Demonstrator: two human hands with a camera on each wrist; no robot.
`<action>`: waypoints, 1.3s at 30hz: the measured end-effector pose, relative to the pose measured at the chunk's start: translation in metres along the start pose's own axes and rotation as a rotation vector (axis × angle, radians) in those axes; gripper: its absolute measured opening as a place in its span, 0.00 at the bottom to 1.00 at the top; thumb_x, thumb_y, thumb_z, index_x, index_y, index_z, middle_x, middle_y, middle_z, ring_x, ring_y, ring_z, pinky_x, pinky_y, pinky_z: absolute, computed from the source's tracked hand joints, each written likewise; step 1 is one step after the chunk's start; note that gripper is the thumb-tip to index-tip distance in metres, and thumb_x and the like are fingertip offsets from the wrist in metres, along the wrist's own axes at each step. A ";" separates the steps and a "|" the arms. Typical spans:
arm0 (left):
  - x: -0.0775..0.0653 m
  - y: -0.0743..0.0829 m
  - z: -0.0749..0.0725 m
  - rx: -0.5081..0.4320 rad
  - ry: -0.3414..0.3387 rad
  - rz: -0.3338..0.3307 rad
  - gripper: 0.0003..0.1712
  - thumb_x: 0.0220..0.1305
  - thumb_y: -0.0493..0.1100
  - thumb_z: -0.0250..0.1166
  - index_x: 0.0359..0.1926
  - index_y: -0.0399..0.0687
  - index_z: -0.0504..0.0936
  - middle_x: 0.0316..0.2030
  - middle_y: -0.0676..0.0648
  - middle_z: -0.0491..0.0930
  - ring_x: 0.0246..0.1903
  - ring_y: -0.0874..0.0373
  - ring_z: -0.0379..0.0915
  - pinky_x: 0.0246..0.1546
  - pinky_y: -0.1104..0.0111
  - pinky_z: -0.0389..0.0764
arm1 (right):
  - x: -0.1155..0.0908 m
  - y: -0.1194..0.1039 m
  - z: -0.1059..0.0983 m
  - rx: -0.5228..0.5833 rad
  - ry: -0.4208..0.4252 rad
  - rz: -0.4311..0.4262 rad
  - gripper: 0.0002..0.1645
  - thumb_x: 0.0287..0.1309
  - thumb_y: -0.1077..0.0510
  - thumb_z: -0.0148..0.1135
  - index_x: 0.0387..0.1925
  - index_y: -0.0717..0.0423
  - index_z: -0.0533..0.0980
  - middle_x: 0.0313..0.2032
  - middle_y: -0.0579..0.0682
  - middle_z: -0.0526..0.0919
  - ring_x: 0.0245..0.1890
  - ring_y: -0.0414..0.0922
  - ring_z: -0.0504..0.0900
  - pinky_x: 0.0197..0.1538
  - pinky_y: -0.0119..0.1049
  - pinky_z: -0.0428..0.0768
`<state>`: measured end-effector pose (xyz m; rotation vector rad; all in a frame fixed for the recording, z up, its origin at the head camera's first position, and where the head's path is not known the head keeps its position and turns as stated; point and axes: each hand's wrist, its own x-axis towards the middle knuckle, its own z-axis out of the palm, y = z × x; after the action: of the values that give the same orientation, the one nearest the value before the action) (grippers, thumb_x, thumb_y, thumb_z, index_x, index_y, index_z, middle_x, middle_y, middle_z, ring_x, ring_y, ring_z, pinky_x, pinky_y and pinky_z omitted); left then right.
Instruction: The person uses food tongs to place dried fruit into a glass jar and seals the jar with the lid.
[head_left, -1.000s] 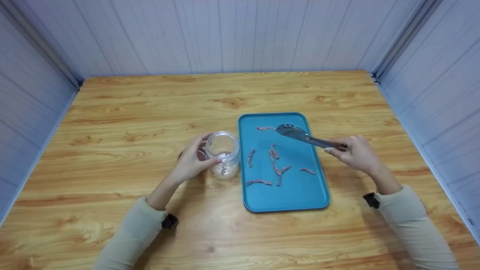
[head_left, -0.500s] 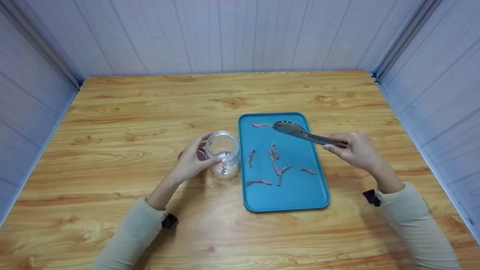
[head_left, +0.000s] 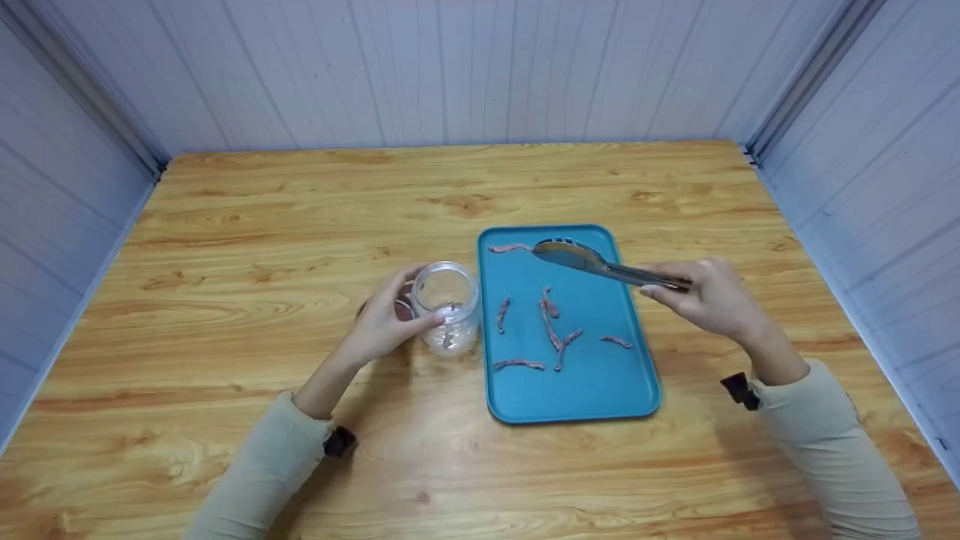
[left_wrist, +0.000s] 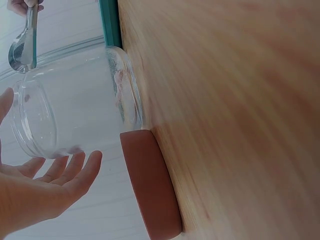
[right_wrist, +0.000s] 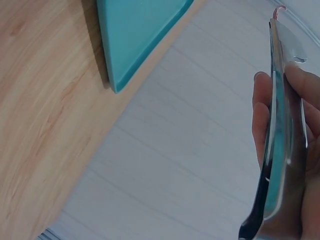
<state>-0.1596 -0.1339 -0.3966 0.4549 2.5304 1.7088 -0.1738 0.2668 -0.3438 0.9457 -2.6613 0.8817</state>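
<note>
Right hand grips silvery metal tongs: squeeze the slender pink strip evenly; left hand holds (strip's eight o'clock) the clear cylindrical jar.

Jar on table just left of tray, lid left of jar, strips on tray.
</note>
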 end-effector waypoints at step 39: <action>0.002 -0.007 0.001 0.000 0.003 0.032 0.40 0.47 0.42 0.69 0.60 0.42 0.62 0.51 0.41 0.66 0.45 0.42 0.65 0.42 0.57 0.68 | 0.029 -0.031 0.023 0.017 -0.100 -0.162 0.17 0.52 0.58 0.61 0.45 0.58 0.77 0.26 0.43 0.81 0.11 0.33 0.63 0.13 0.28 0.61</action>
<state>-0.1626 -0.1351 -0.4032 0.4952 2.5388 1.7213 -0.1770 0.2187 -0.3378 1.2206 -2.6153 0.8429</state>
